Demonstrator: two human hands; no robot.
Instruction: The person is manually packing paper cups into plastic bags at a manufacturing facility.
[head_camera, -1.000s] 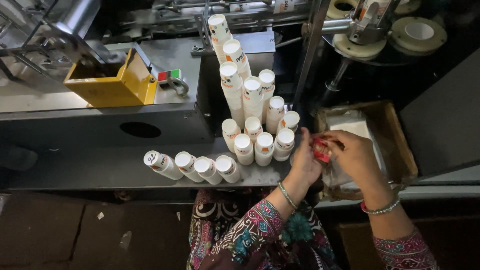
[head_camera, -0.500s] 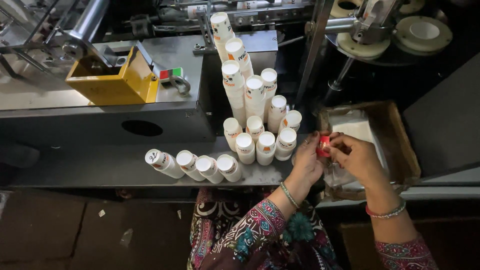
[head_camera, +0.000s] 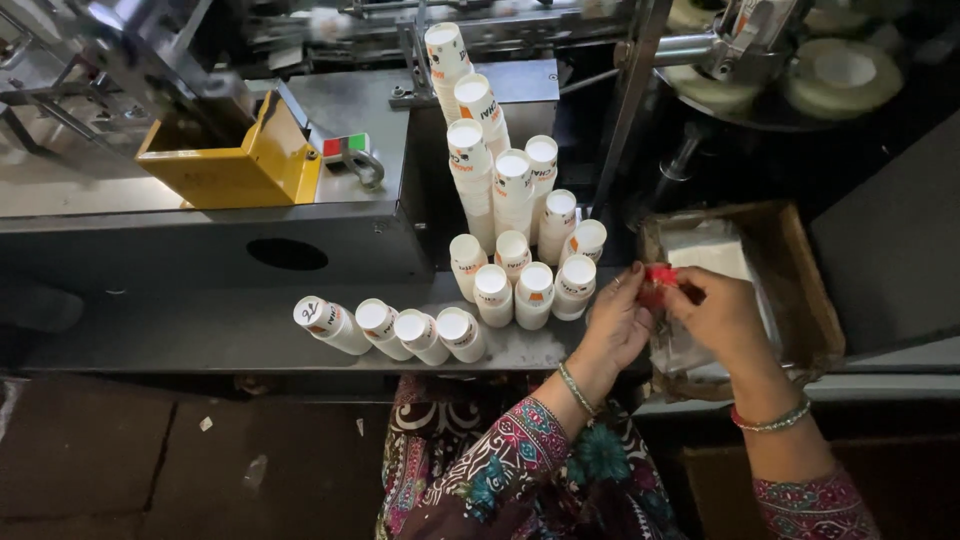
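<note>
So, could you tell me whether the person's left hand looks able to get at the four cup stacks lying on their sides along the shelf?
Probably yes: the left hand is beside the lying stacks, and nothing stands between them, though its fingers hold a small red item.

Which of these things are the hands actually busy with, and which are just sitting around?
In use:
left hand
right hand
small red thing pinched between them
clear plastic bags in the cardboard box

Sitting around:
stacks of paper cups
yellow bin
tape rolls
</note>
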